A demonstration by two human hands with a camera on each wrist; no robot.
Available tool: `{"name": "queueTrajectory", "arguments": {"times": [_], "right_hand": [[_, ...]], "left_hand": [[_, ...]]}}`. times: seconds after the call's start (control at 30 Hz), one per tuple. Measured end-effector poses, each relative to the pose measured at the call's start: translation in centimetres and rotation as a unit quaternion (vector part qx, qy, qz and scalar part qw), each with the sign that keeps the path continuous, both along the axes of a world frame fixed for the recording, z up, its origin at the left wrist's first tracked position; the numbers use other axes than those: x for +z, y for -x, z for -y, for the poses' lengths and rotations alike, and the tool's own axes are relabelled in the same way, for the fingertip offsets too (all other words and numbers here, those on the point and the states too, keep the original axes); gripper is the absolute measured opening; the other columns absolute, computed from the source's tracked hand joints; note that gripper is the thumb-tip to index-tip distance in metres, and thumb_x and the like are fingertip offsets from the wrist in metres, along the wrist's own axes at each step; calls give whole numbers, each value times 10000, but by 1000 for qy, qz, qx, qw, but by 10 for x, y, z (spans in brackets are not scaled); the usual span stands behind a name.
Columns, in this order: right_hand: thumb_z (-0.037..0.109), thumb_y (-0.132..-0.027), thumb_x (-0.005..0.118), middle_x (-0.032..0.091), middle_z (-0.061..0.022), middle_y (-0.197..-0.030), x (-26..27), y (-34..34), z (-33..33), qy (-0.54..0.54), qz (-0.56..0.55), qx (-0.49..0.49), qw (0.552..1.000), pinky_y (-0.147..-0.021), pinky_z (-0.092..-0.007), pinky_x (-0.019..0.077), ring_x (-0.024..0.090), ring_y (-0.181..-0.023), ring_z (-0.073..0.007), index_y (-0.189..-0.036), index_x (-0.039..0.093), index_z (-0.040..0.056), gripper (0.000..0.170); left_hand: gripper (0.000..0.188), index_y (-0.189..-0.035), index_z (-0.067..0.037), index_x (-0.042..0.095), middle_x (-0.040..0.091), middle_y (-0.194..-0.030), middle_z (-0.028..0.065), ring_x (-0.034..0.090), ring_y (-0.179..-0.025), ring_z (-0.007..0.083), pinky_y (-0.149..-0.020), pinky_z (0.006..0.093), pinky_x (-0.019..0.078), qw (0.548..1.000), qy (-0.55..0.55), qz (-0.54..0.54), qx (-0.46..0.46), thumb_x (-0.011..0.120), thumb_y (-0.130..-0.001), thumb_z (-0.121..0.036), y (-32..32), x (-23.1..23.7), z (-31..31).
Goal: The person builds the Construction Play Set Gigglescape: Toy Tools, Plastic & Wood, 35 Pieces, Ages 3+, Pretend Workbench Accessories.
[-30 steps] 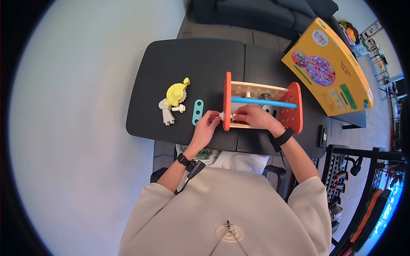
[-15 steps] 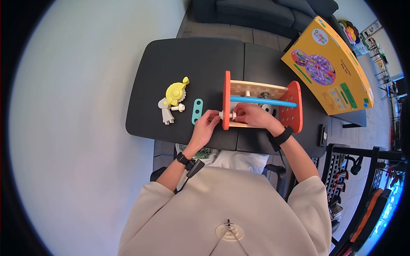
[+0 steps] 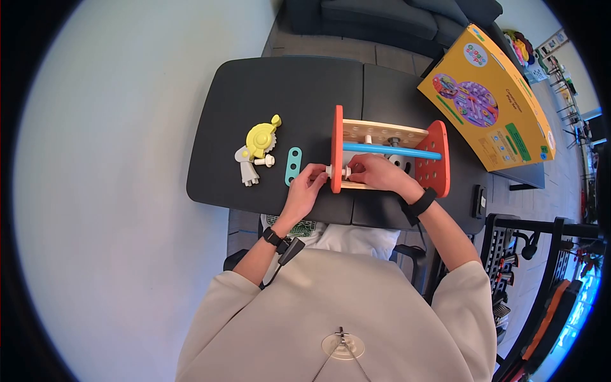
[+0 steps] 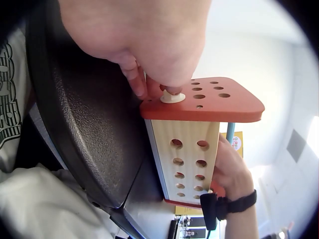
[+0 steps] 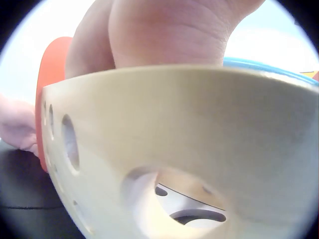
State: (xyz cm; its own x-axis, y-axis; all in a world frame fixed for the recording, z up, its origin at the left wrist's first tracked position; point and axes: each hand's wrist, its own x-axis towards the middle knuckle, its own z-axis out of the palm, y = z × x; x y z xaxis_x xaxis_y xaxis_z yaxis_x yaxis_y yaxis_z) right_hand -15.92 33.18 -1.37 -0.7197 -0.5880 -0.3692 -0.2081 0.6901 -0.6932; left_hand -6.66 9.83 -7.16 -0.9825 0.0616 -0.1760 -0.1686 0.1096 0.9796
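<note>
A toy workbench with red end panels (image 3: 338,140) and wooden sides (image 5: 239,114) stands on the table. At its left panel, my left hand (image 3: 301,194) pinches the head of a white toy bolt (image 4: 172,98) from outside. The bolt goes through a hole in that panel. My right hand (image 3: 380,173) reaches down between the wooden sides and pinches a white nut (image 3: 347,172) at the bolt's inner end. In the right wrist view the wooden side hides those fingertips.
Left of the workbench lie a teal strip with holes (image 3: 293,165), a yellow toy saw (image 3: 261,140) with a grey handle, and another white bolt (image 3: 265,161). A blue bar (image 3: 394,151) spans the workbench. At the back right stands a yellow box (image 3: 490,102).
My right fingers have shifted slightly at the nut inside the panel. The left hand keeps its place at the bolt head, and the workbench stays put.
</note>
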Motion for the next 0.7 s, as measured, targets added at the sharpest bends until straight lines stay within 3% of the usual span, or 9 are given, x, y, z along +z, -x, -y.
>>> {"name": "queueTrajectory", "arguments": {"times": [0.1,0.23,0.33,0.43,0.5,0.63,0.7], "right_hand": [[227,-986,712,791,-196,-999,7,0,3,-20,-14,22,999,-861,-426,584,770,-938,-320,-1199,733,-24,330],[253,-996,692,787,-212,-977,13,-2,8,-51,-46,36,997,-861,-460,574,763,-934,-347,-1178,742,-27,337],[242,-983,680,782,-221,-1062,24,-3,13,-90,-13,28,995,-926,-513,567,743,-1025,-408,-1171,752,12,305],[274,-1007,681,775,-201,-1023,21,0,12,-126,-44,39,990,-883,-468,563,746,-970,-370,-1238,720,4,357],[273,-1016,676,764,-193,-1052,7,7,9,-66,-38,75,994,-888,-459,562,738,-987,-358,-1261,699,13,358],[261,-1031,666,756,-194,-1035,4,13,8,-53,-20,103,993,-888,-429,562,733,-968,-314,-1246,693,3,336],[260,-1058,644,745,-162,-1051,10,16,10,-77,90,74,990,-894,-396,560,722,-979,-263,-1298,661,7,349]], "left_hand": [[243,-1273,9,664,751,-1069,93,702,-991,164,-919,317,549,999,-27,-9,20,634,-1090,-148,0,-7,-1],[241,-1274,9,663,751,-1065,95,703,-987,167,-918,319,550,1000,-22,-14,18,633,-1089,-143,0,-11,-1],[240,-1277,6,662,753,-1061,98,707,-988,172,-917,322,552,999,-26,-14,19,631,-1088,-138,0,-10,-1],[237,-1272,4,666,758,-1061,101,713,-990,179,-917,326,554,999,-24,-15,18,632,-1087,-140,0,-6,-1],[235,-1284,22,650,724,-1058,55,668,-973,112,-900,270,537,1000,-21,-8,3,607,-1104,-123,0,-2,-1],[237,-1281,21,654,726,-1063,53,667,-978,108,-898,269,536,1000,-16,-10,5,613,-1102,-129,0,-3,0],[242,-1277,25,656,734,-1073,61,677,-987,115,-897,273,539,1000,-13,-12,7,619,-1101,-137,-1,-1,-1]]}}
